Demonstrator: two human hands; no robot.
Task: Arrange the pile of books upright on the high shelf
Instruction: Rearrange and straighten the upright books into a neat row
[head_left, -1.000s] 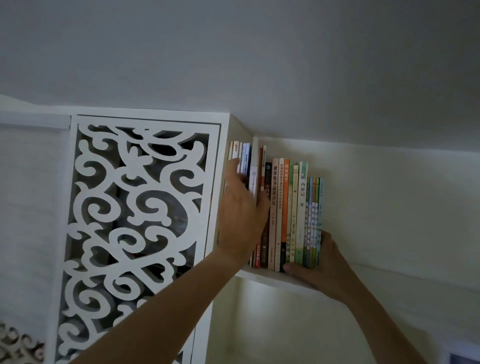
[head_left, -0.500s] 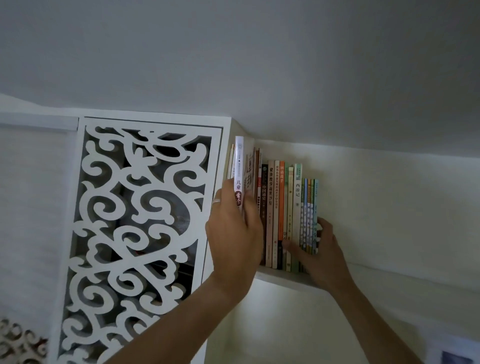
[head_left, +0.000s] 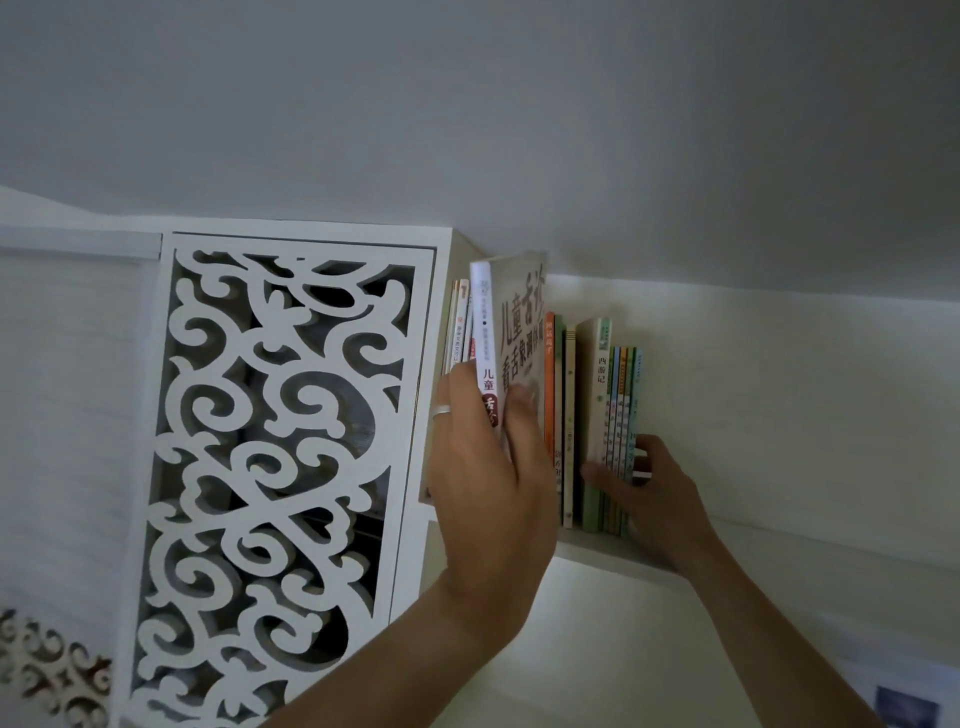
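A row of books (head_left: 571, 415) stands upright on the high white shelf (head_left: 613, 553) just under the ceiling. My left hand (head_left: 488, 483), with a ring on one finger, grips a white-spined book (head_left: 511, 332) and holds it out from the row, its cover turned toward me. A few thin books (head_left: 460, 327) remain upright to its left against the cabinet side. My right hand (head_left: 649, 499) clasps the right-hand group of thin green and blue books (head_left: 618, 431), thumb on the spines and fingers round the end book.
A white cabinet door with scroll-pattern cutouts (head_left: 270, 467) fills the left. The ceiling (head_left: 467, 104) sits close above the book tops. The shelf runs on to the right along the white wall (head_left: 805, 415).
My left hand has pulled the white-spined book out of the row and toward me, turning its cover into view. My right hand has shifted its hold up on the right-hand books.
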